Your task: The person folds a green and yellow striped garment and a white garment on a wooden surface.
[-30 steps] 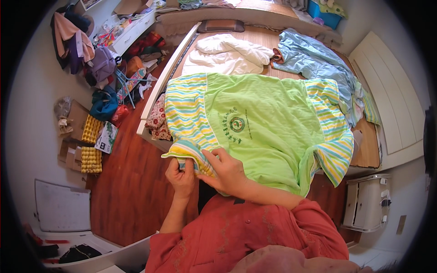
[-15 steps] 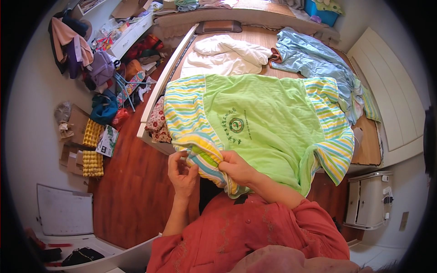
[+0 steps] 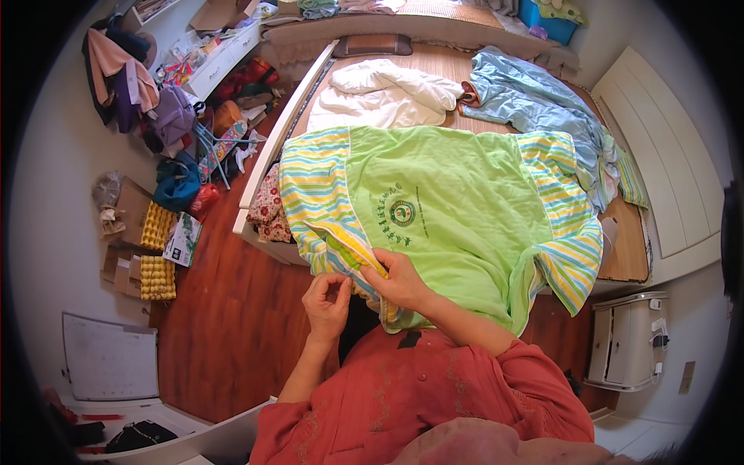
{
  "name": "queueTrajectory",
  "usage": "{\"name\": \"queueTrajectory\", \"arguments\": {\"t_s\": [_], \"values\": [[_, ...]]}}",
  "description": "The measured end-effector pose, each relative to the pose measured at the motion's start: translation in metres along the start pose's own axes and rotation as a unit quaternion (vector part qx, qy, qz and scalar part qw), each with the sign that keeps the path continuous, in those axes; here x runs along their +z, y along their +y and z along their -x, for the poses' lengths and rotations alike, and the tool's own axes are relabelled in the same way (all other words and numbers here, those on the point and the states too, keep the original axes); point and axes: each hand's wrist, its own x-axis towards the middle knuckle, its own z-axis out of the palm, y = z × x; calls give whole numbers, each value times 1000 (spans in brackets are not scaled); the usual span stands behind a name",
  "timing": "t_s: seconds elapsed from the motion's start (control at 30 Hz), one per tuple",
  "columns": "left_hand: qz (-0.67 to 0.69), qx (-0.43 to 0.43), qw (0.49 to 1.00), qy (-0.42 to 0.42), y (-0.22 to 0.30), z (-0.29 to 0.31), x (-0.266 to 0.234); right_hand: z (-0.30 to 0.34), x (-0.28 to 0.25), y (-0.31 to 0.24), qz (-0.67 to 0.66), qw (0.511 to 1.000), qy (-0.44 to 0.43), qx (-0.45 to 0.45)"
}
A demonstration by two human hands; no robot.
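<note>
A light-green quilt cover (image 3: 465, 198) with yellow, blue and white striped borders lies spread over the near part of the bed and hangs off its front edge. A round emblem is printed on its green middle. My right hand (image 3: 399, 283) is closed on the striped border near the cover's near left corner, thumb on top. The border gapes there, and bright green cloth shows inside. Just left of it, at the edge of the border, my left hand (image 3: 327, 304) has its fingertips pinched together. Whatever lies between those fingertips is too small to make out.
Behind the cover lie a white cloth (image 3: 372, 101) and a crumpled light-blue cloth (image 3: 523, 93). A brown pillow (image 3: 374, 45) rests at the bed's far end. Bags, a purple backpack (image 3: 174, 116) and boxes crowd the left wall. A white cabinet (image 3: 626, 341) stands at right.
My left hand has moved down and slightly right along the border's edge. My right hand has shifted a little, still gripping the border, and the striped fold between the hands has opened flatter.
</note>
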Motion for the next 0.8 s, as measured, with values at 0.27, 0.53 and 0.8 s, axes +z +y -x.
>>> {"name": "queueTrajectory", "arguments": {"t_s": [0.27, 0.53, 0.8], "values": [[-59, 69, 994, -62, 13, 12, -21, 12, 4, -3, -98, 995, 1, -26], [166, -1, 986, -21, 5, 18, -22, 10, -13, -44, -180, 953, -245, 4], [405, -213, 887, -62, -12, 7, 1, -5, -8, -22, -95, 993, -60, 41]]}}
